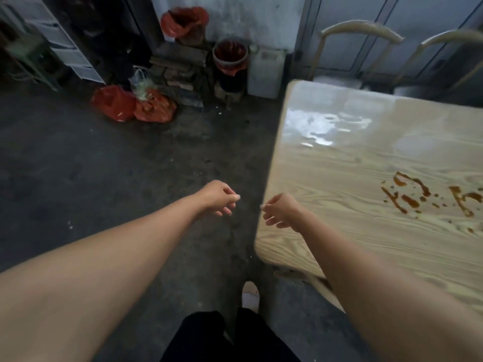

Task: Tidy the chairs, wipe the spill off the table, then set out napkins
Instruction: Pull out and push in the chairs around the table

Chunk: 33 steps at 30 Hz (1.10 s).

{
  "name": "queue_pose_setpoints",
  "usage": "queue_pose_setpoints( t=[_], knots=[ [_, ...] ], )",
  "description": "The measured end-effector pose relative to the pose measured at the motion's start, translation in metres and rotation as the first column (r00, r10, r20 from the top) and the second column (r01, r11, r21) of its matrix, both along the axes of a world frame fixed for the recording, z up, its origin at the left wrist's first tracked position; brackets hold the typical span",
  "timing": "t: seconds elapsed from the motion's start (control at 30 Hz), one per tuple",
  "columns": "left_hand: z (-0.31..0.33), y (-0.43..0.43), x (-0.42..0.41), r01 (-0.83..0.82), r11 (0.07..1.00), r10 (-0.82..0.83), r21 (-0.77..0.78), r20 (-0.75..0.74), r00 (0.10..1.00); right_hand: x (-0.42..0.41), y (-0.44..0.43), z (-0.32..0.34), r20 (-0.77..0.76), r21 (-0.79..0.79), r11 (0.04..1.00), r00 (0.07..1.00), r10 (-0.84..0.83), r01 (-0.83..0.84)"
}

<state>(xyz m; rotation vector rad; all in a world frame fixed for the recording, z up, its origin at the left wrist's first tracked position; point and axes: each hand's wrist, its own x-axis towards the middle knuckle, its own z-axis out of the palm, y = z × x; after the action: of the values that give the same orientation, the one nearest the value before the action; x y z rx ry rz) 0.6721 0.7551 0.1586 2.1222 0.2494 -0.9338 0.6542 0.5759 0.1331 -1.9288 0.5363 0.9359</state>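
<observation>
A light wooden table (339,163) fills the right side, its near left corner beside my legs. A brown spill (428,195) lies in streaks and drops on its right part. Two chairs (362,30) with curved pale backs stand at the table's far side, the second chair (449,40) further right. My left hand (219,198) hangs over the floor left of the table corner, fingers loosely curled, holding nothing. My right hand (279,211) hovers over the table's left edge, fingers also loosely curled and empty. No napkins or cloth are in view.
Red plastic bags (133,105) lie on the dark concrete floor at the back. A red-lined bucket (230,56), a white jerrycan (265,71) and stacked bricks (177,69) stand along the far wall. A white shelf unit (65,43) leans at the back left.
</observation>
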Motion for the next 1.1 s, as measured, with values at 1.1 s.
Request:
queue_pose_setpoints(
  t=[1.1],
  knots=[
    [-0.014, -0.018, 0.554, 0.137, 0.983, -0.133, -0.120, 0.044, 0.990, 0.458, -0.033, 0.008, 0.154, -0.064, 0.866, 0.862, -0.483, 0.496]
  ],
)
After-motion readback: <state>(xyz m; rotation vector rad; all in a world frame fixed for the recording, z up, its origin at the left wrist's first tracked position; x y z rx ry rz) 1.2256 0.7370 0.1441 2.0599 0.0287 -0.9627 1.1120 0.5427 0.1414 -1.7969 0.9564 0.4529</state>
